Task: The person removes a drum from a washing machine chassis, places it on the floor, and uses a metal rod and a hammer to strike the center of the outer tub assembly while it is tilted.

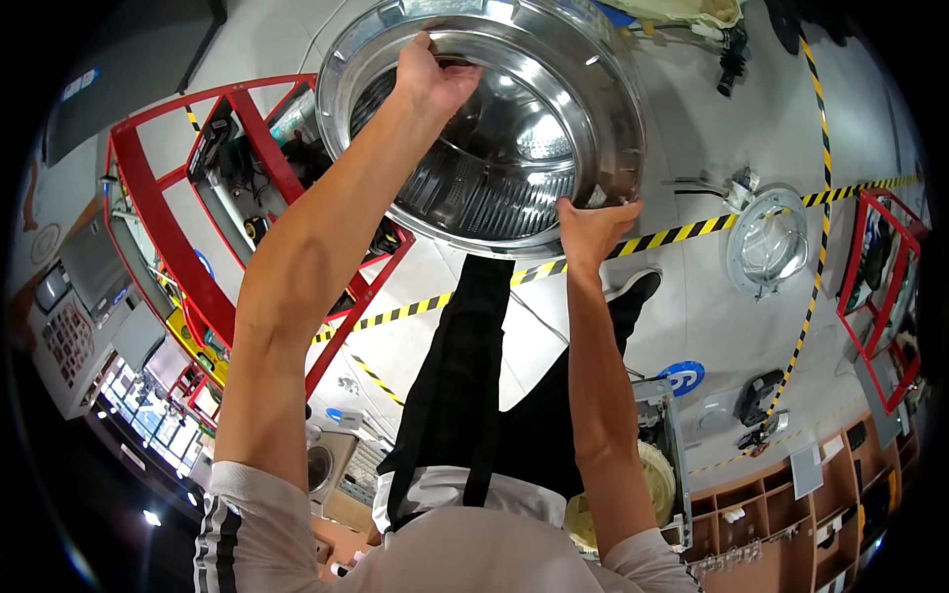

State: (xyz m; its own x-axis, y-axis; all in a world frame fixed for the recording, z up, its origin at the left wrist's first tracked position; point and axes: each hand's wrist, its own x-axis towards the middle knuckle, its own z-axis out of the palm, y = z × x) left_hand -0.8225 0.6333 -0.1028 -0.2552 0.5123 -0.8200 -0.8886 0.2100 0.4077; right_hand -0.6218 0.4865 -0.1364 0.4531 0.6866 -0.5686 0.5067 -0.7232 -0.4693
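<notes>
A shiny stainless-steel washing machine drum (615,128) stands tilted in front of me, its round opening facing me and its perforated inner wall showing. My left hand (435,81) is closed on the inner lip at the upper left of the opening, its fingertips partly hidden. At the lower right, my right hand (595,232) grips the rim, with the thumb at the inner edge and the other fingers along the outer side. What lies beneath the drum is hidden.
A red-framed tool cart (170,203) stands close on the left. Right of the drum, a round washing machine door (767,243) lies on the floor near yellow-black tape (682,233). A black hose (732,64) lies beyond. An opened machine cabinet (682,465) is near my right arm.
</notes>
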